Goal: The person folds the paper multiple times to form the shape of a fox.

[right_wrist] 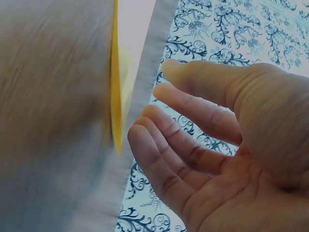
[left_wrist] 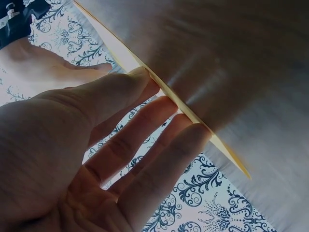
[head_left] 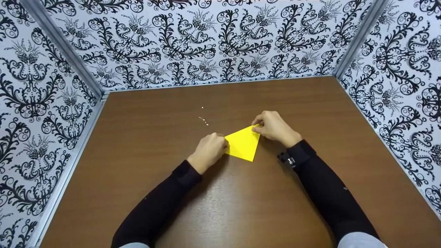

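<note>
A yellow sheet of paper [head_left: 242, 143] is held above the brown table, its corner pointing toward me. My left hand [head_left: 210, 150] pinches its left side. In the left wrist view, the thumb of that left hand [left_wrist: 111, 130] lies on one face and the fingertips meet the other along the edge of the paper [left_wrist: 166, 89]. My right hand [head_left: 275, 127] is at the upper right corner. Seen from the right wrist, the thumb and fingers of the right hand [right_wrist: 203, 130] are loosely bent and parted, slightly away from the paper [right_wrist: 115, 92].
Small white specks [head_left: 205, 120] lie on the brown table [head_left: 155, 120] beyond my left hand. Black-and-white patterned walls [head_left: 213, 41] with grey corner posts enclose the table at the back and both sides.
</note>
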A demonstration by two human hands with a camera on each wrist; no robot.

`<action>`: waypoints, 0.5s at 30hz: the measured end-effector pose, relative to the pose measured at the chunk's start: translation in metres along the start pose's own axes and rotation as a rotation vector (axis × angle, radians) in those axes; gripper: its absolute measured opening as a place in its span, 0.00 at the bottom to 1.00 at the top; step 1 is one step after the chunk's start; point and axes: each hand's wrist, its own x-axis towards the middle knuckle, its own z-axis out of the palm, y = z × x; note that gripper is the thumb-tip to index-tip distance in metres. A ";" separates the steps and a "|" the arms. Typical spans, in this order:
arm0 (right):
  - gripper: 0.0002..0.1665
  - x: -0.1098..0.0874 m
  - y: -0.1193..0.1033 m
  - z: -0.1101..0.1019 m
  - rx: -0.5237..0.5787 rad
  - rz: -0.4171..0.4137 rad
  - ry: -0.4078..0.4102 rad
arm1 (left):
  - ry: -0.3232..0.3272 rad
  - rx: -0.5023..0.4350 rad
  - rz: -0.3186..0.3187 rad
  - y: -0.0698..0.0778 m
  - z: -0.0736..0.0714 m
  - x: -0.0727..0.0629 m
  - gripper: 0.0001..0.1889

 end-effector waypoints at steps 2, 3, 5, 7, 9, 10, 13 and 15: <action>0.16 0.002 0.003 0.002 0.004 0.030 -0.014 | 0.001 -0.001 0.001 0.001 0.000 0.000 0.08; 0.17 0.002 0.005 0.003 0.002 0.037 -0.019 | -0.001 -0.001 0.000 0.001 0.001 0.000 0.08; 0.18 0.003 0.007 0.005 -0.006 0.044 -0.026 | -0.008 -0.007 -0.004 0.001 0.001 0.000 0.07; 0.20 0.004 0.010 0.006 -0.014 0.043 -0.028 | -0.017 -0.010 -0.013 0.001 0.001 0.001 0.07; 0.22 0.005 0.012 0.006 -0.021 0.039 -0.031 | -0.018 -0.012 -0.021 0.001 0.000 0.001 0.07; 0.23 0.005 0.014 0.006 -0.023 0.040 -0.033 | -0.019 -0.011 -0.025 0.001 0.000 0.001 0.07; 0.25 0.005 0.017 0.006 -0.022 0.048 -0.041 | -0.007 -0.009 -0.028 0.001 0.000 0.001 0.09; 0.25 0.005 0.019 0.006 -0.017 0.055 -0.041 | -0.005 -0.010 -0.030 0.001 0.001 0.001 0.10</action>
